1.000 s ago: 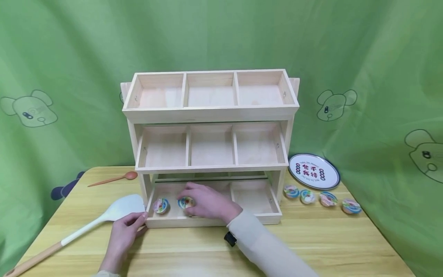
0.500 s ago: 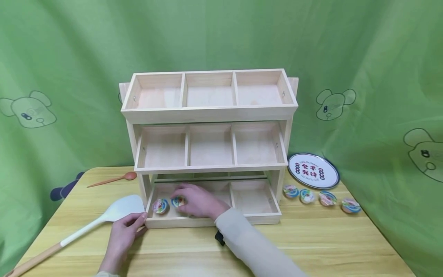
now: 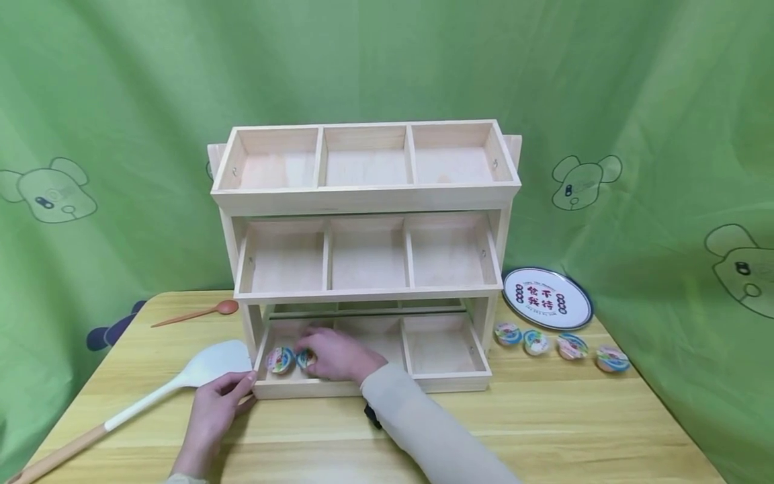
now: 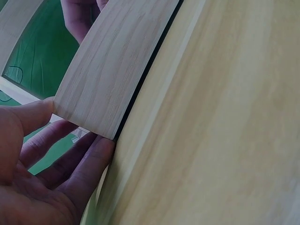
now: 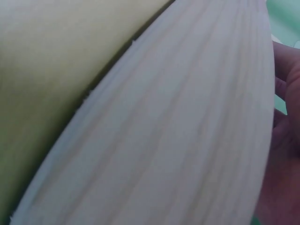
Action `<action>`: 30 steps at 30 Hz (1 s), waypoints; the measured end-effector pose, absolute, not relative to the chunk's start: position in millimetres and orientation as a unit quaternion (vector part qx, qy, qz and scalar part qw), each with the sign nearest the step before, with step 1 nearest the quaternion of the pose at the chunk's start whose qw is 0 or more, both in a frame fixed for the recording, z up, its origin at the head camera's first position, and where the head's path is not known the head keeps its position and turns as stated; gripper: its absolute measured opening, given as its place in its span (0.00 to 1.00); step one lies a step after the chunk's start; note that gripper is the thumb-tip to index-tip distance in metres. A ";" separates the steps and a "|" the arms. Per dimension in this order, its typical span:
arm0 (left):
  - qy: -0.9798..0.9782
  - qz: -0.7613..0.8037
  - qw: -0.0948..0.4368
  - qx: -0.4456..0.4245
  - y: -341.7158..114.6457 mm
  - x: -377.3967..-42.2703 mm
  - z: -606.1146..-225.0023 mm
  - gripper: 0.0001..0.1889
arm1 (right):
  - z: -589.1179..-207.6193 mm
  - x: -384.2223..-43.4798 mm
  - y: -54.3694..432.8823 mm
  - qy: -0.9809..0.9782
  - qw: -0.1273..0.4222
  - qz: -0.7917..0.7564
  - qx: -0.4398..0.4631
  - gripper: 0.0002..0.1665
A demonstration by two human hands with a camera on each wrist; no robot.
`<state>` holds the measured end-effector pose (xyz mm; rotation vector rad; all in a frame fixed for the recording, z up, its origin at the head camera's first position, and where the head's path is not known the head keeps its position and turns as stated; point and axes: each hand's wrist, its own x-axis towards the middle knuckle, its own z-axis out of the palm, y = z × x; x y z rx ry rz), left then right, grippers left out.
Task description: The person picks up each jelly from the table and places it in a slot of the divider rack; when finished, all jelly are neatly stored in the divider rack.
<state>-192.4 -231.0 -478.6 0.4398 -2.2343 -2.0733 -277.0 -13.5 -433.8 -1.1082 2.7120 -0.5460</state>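
Note:
A three-tier wooden shelf [image 3: 363, 199] stands on the table, each tier a tray divided into compartments. My right hand [image 3: 338, 353] reaches into the left compartment of the bottom tray [image 3: 444, 346] and holds a small jelly cup [image 3: 305, 358] with a blue-edged printed lid. Right beside it sits another jelly cup [image 3: 280, 361]. At the tray's front left corner, my left hand [image 3: 214, 403] grips the end of the front board [image 4: 110, 65], thumb at its top edge and fingers along the side and lower edge. In the right wrist view the board hides much of the right hand [image 5: 286, 140].
Several jelly cups [image 3: 572, 346] lie in a row on the right, before a white plate [image 3: 544, 319] with a dark rim. On the left are a white spatula [image 3: 214, 363] with a wooden handle and a red-brown spoon [image 3: 226, 307]. A green curtain [image 3: 363, 60] hangs behind.
My right hand has moved left within the bottom tray, bringing its jelly cup close up to the other one. My left hand has stayed at the corner.

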 end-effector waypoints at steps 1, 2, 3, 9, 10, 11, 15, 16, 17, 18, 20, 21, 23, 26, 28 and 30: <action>-0.725 -0.673 0.030 0.144 -230.7 -192.3 -478.9 0.17 | -434.8 -277.3 -13.8 0.908 0.081 -0.176 -0.370 0.24; -0.726 -0.672 0.029 0.143 -230.7 -192.5 -479.4 0.17 | -435.6 -277.4 -14.3 0.909 0.081 -0.170 -0.372 0.24; -0.725 -0.673 0.028 0.143 -230.5 -192.5 -479.6 0.17 | -436.1 -277.5 -14.6 0.910 0.081 -0.166 -0.372 0.23; -0.728 -0.671 0.025 0.142 -229.9 -192.2 -478.8 0.17 | -433.5 -275.9 -12.1 0.907 0.079 -0.172 -0.376 0.22; -0.728 -0.671 0.025 0.142 -229.9 -192.2 -478.6 0.17 | -431.7 -275.1 -10.7 0.906 0.078 -0.176 -0.377 0.22; -0.728 -0.670 0.025 0.143 -230.0 -192.1 -478.4 0.17 | -429.7 -274.4 -9.2 0.905 0.075 -0.180 -0.378 0.22; -0.726 -0.672 0.027 0.143 -230.1 -192.3 -477.8 0.16 | -419.4 -270.9 -0.9 0.903 0.067 -0.199 -0.374 0.21; -0.725 -0.673 0.028 0.143 -230.0 -192.4 -477.8 0.16 | -417.0 -269.8 1.5 0.904 0.067 -0.203 -0.371 0.22; -0.725 -0.673 0.028 0.142 -230.1 -192.4 -477.7 0.16 | -415.0 -268.8 3.9 0.904 0.067 -0.207 -0.367 0.22; -0.725 -0.674 0.027 0.142 -230.1 -192.5 -477.8 0.17 | -412.9 -267.7 6.3 0.905 0.068 -0.209 -0.363 0.22; -0.723 -0.675 0.026 0.143 -230.0 -192.5 -477.6 0.16 | -409.5 -265.7 10.9 0.906 0.071 -0.212 -0.359 0.21; -0.723 -0.675 0.025 0.144 -230.1 -192.5 -477.7 0.16 | -408.1 -264.6 12.9 0.907 0.072 -0.210 -0.359 0.21; -0.722 -0.676 0.024 0.144 -230.3 -192.5 -478.0 0.16 | -405.0 -262.2 16.6 0.908 0.071 -0.202 -0.360 0.21; -0.721 -0.678 0.023 0.142 -231.0 -192.3 -478.4 0.16 | -400.5 -257.9 22.4 0.909 0.071 -0.194 -0.362 0.21; -0.721 -0.678 0.021 0.141 -231.3 -192.1 -478.5 0.17 | -398.0 -254.3 27.1 0.909 0.076 -0.197 -0.360 0.21; -0.721 -0.678 0.021 0.140 -231.6 -192.0 -478.3 0.17 | -396.4 -251.0 32.5 0.907 0.083 -0.208 -0.356 0.22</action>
